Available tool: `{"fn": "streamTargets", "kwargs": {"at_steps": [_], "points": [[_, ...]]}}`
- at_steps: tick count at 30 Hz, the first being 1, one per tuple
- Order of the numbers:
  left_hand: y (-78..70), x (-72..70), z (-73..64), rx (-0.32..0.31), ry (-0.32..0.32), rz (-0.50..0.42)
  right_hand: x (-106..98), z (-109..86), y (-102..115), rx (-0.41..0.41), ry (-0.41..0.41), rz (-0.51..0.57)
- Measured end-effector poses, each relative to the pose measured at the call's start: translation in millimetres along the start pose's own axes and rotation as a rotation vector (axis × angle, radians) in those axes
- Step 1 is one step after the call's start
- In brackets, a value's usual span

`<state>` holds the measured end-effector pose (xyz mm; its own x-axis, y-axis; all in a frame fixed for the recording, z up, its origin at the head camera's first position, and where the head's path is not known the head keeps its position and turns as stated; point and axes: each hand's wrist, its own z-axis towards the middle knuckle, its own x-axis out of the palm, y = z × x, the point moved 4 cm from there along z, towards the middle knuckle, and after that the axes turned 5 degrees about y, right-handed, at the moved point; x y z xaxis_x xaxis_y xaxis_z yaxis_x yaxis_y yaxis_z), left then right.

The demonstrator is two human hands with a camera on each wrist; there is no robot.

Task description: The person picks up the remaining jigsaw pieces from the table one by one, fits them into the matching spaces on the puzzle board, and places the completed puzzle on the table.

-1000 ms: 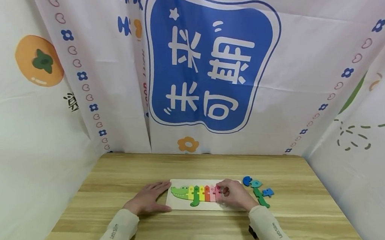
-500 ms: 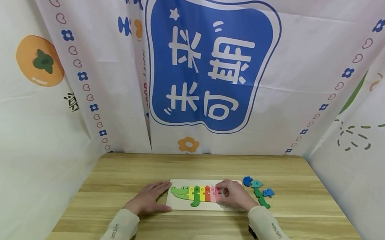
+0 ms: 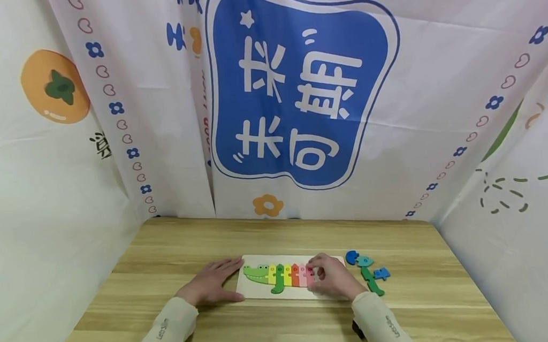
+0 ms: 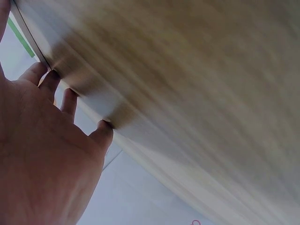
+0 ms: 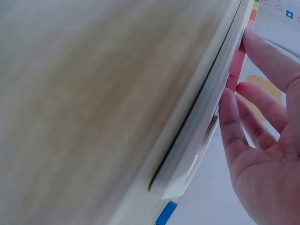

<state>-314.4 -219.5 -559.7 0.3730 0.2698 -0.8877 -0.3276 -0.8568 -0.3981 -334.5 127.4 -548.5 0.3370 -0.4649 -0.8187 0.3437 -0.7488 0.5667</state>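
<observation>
In the head view, a pale wooden puzzle board [image 3: 281, 258] lies on the table, carrying a crocodile made of jigsaw pieces. Its green head piece [image 3: 257, 274] faces left, and yellow, green, red and pink pieces follow in a row. My left hand [image 3: 212, 283] rests at the board's left end, fingers spread along the edge. At the right end of the row, my right hand [image 3: 334, 277] pinches a dark pink puzzle piece [image 3: 310, 276] between thumb and fingers. The right wrist view shows these fingertips against the pink piece [image 5: 237, 63], low over the board [image 5: 180, 164].
Right of the board lie loose puzzle pieces: a dark blue one [image 3: 351, 257], a teal one [image 3: 365, 261], a blue one [image 3: 382, 273] and green ones [image 3: 372, 281]. A small black object [image 3: 358, 329] sits beside the right sleeve. Printed white cloth [image 3: 175, 146] hangs behind the wooden table [image 3: 267, 327].
My right hand's fingers shift very slightly at the dark pink piece. The left hand, the board and the loose pieces stay where they were.
</observation>
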Motion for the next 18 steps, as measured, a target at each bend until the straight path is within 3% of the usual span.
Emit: {"fn": "streamTargets", "kwargs": {"at_steps": [11,18], "points": [[-1.8,-2.5,-1.0,-0.002,0.004,-0.013,-5,-7.2,-2,0.015,0.012,0.002],[-3.7,-2.0,-1.1,-0.009,0.011,-0.013,-25,-24.2,-19,0.027,-0.079,-0.006]]}}
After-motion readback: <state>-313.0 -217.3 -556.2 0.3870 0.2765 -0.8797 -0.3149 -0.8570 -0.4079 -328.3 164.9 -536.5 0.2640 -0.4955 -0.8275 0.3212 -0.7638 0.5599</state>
